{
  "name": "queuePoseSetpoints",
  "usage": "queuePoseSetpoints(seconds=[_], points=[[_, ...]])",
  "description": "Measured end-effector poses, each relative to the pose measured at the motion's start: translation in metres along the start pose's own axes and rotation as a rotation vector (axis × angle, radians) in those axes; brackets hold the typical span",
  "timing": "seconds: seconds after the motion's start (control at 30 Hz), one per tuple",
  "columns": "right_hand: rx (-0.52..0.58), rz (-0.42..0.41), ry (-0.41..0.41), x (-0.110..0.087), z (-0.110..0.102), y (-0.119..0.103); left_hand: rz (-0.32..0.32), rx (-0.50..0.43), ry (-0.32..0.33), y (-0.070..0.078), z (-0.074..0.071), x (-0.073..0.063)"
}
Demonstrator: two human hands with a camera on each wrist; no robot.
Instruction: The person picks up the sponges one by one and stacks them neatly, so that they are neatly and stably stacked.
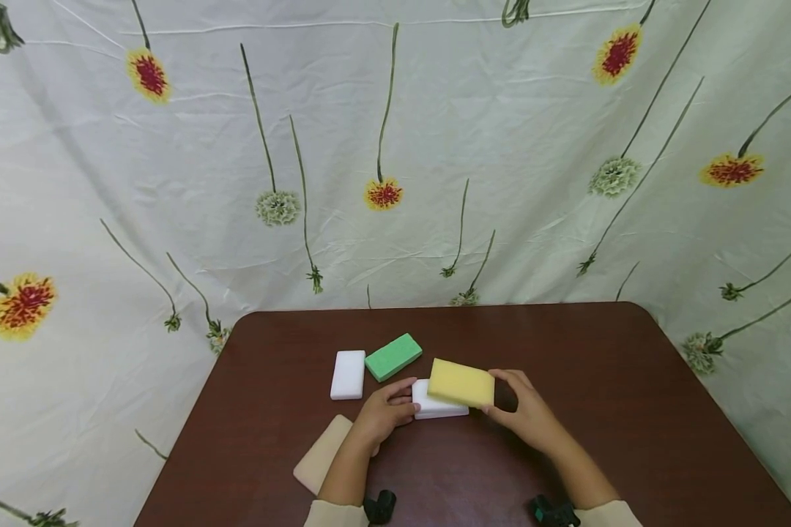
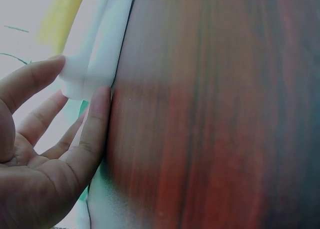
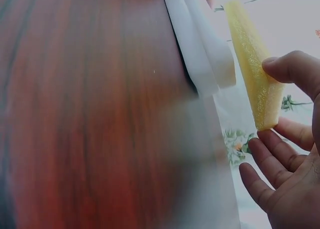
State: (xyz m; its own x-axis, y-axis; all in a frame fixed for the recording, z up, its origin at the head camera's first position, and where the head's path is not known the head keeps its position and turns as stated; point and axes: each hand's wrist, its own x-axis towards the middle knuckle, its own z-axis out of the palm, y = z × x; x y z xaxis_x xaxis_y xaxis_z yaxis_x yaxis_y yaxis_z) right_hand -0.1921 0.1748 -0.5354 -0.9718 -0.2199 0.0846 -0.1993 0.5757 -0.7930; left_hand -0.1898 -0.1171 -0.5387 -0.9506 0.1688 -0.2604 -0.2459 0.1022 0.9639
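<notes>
My right hand (image 1: 526, 413) pinches a yellow sponge (image 1: 461, 383) by its right end, thumb on one side and fingers on the other. The sponge is tilted and overlaps two stacked white sponges (image 1: 440, 410) in the head view; a gap shows between them in the right wrist view. My left hand (image 1: 384, 416) holds the left end of that stack between its fingertips, low on the table. The seam between the two white layers (image 2: 92, 44) shows in the left wrist view.
Another white sponge (image 1: 348, 375) lies at the back left beside a green sponge (image 1: 393, 356). A beige flat block (image 1: 323, 454) lies partly under my left forearm. The brown table (image 1: 534, 337) ends at a flowered white cloth (image 1: 343, 241) behind it.
</notes>
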Motion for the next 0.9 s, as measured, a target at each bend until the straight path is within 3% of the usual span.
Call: queuePoseSetpoints(seconds=[0.9], points=[[0.028, -0.092, -0.039, 0.012, 0.016, -0.016, 0.021, 0.006, -0.02, 0.0, -0.002, -0.003]])
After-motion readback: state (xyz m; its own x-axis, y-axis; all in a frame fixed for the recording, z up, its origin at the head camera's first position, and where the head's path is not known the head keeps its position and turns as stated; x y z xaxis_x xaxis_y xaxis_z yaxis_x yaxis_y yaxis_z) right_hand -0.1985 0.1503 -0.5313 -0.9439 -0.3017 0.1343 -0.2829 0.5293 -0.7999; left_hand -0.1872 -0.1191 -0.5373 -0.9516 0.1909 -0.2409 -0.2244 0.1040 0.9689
